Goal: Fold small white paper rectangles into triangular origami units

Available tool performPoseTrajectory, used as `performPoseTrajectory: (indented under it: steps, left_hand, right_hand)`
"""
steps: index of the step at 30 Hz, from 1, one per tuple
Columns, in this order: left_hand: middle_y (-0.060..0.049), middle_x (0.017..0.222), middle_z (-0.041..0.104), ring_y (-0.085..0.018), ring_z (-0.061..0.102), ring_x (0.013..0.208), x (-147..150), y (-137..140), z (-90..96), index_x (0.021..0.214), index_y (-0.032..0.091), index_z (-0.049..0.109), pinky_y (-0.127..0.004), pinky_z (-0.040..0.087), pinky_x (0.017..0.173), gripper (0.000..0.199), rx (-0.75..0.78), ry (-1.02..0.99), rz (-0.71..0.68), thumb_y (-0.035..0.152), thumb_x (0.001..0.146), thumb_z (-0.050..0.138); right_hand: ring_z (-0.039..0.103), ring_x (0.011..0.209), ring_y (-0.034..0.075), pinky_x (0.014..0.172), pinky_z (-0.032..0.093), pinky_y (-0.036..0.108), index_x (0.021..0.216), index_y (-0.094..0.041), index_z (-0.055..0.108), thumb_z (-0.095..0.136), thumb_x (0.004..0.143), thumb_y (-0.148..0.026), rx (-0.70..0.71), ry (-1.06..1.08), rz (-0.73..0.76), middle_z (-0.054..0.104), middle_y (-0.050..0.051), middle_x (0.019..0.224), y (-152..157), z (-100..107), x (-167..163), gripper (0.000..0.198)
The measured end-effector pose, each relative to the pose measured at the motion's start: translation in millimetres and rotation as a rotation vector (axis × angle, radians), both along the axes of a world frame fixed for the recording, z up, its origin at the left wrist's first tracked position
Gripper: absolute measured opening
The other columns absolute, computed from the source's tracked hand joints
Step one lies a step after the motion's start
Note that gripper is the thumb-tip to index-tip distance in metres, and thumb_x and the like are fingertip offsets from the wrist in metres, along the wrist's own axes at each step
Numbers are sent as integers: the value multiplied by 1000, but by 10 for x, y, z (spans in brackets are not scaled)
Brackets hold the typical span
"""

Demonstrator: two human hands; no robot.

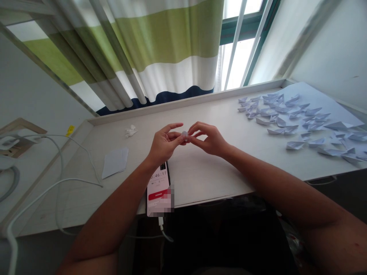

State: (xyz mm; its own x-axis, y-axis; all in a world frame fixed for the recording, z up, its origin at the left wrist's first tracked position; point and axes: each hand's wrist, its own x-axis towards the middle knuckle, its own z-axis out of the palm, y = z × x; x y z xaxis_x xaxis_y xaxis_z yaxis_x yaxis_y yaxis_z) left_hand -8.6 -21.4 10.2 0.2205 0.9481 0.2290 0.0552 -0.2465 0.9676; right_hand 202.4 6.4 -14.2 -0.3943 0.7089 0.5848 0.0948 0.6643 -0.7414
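Over the middle of the white desk, a small folded piece of white paper [184, 134] sits between my two hands. My left hand [164, 143] pinches it between thumb and fingers, with the index finger stretched out above. From the other side, the thumb and fingertips of my right hand [208, 138] close on the paper's right edge. Fingers cover much of the paper, so its exact fold is hard to make out. Below my left wrist lies a phone [157, 191] showing a timer, partly hidden by the forearm.
Many folded paper boats [282, 131] spread over the desk's right side, some on a large white sheet [315, 99]. At left lie a stack of paper sheets [115, 162] and a crumpled tissue [131, 131]. White cables [57, 187] loop across the left edge. A curtain [166, 42] hangs behind.
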Motion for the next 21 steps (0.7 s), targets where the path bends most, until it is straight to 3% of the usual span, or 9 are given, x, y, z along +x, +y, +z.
performPoseTrajectory:
  steps: [4,10,21]
  left_hand:
    - [-12,96,87,-27,85,89,-12,-1,0,129,14,71,-41,70,85,61,25,45,-10,46,83,94]
    - [-13,96,86,-29,86,88,-32,36,-36,107,14,77,-44,71,84,48,7,37,-22,53,84,92]
    - [-8,88,85,-25,83,85,-37,34,-65,96,19,83,-35,69,72,36,63,126,70,52,87,88]
  right_hand:
    - [76,92,23,87,67,45,95,-21,76,79,93,-65,-187,9,31,78,7,96,11,-9,-19,44]
    - [71,89,20,81,61,39,91,-20,79,79,93,-64,-203,59,24,77,7,95,36,-56,-57,44]
    - [69,88,20,75,59,36,87,-21,78,83,87,-68,-262,76,23,75,7,96,20,-50,-87,47]
